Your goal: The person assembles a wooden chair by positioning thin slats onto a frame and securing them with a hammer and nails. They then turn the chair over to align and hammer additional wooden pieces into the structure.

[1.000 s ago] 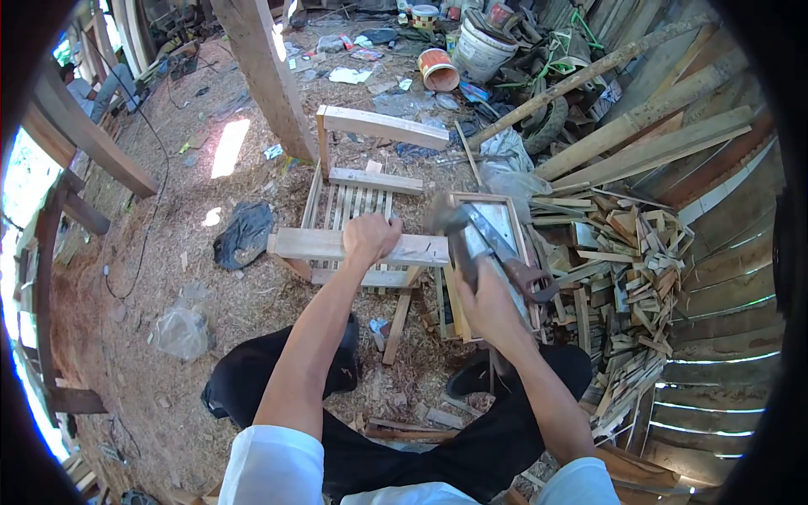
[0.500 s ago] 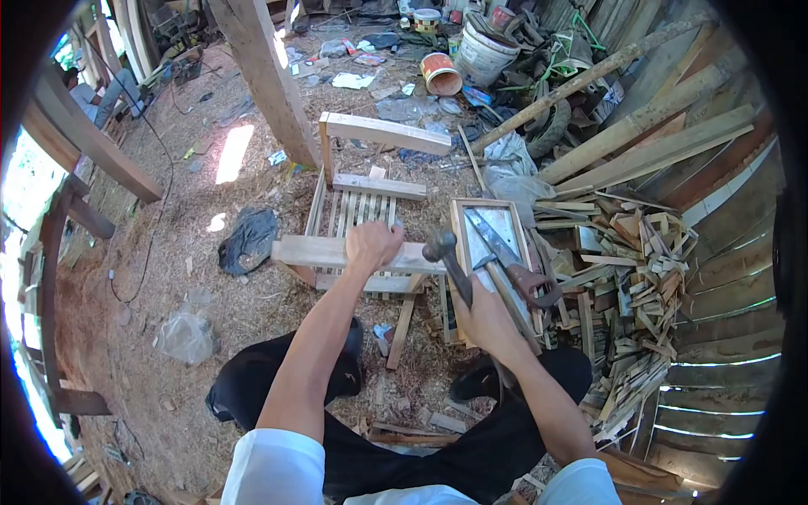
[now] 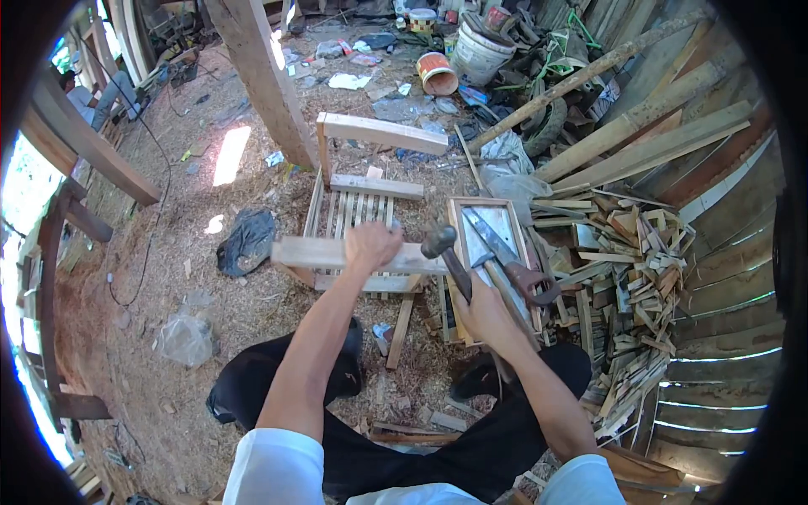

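My left hand (image 3: 372, 247) is closed around the near top rail (image 3: 316, 252) of a wooden chair-like frame. Slats (image 3: 358, 217) run across the inside of this frame, and its far rail (image 3: 387, 132) stands beyond them. In my right hand (image 3: 486, 316) is a hammer (image 3: 454, 268), gripped by the handle, its head just above the right end of the near rail. Right of the frame lies a shallow wooden box (image 3: 515, 223) with a handsaw (image 3: 505, 252) across it.
Scrap wood (image 3: 635, 269) is heaped at the right. Buckets (image 3: 481, 52) stand at the back. A post (image 3: 268, 84) rises beyond the frame. Black plastic (image 3: 247, 241) and a clear bag (image 3: 186, 339) lie at the left. Another person (image 3: 114, 99) sits at the far left.
The hammer head has shifted slightly left and up. My left hand stays on the rail, and the whole view has moved very slightly.
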Action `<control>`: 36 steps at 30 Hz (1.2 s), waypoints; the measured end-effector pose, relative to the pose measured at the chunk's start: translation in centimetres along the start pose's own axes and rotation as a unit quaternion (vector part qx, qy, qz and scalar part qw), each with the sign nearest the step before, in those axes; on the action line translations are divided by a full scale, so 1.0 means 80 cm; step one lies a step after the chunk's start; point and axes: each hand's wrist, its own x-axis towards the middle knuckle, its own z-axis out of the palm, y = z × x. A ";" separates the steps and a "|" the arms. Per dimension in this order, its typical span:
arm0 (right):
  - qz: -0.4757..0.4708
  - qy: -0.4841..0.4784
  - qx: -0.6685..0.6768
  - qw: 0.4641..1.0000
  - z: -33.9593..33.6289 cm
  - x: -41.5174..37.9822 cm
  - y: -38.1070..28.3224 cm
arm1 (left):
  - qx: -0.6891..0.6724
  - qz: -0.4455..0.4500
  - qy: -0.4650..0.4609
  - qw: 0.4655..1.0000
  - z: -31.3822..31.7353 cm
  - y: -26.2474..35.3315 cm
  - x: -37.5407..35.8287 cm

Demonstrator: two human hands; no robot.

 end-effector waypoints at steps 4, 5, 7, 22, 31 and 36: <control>0.055 -0.008 0.032 0.998 -0.017 0.010 -0.019 | -0.005 0.004 0.024 1.000 0.016 -0.006 0.010; 0.016 0.027 0.029 0.999 -0.023 0.013 -0.021 | -0.006 0.000 0.026 1.000 0.012 -0.005 0.012; 0.009 0.049 0.054 0.997 -0.042 0.017 -0.048 | -0.008 -0.007 0.022 1.000 0.011 -0.007 0.006; 0.045 0.054 0.084 0.994 -0.065 0.013 -0.078 | -0.022 -0.011 0.003 1.000 0.008 -0.006 0.007; 0.064 -0.022 0.012 0.998 -0.001 0.013 -0.004 | -0.009 -0.013 0.005 1.000 -0.002 -0.001 0.009; 0.043 0.057 0.083 0.994 -0.056 0.011 -0.055 | 0.010 -0.002 0.034 0.999 0.013 -0.006 0.007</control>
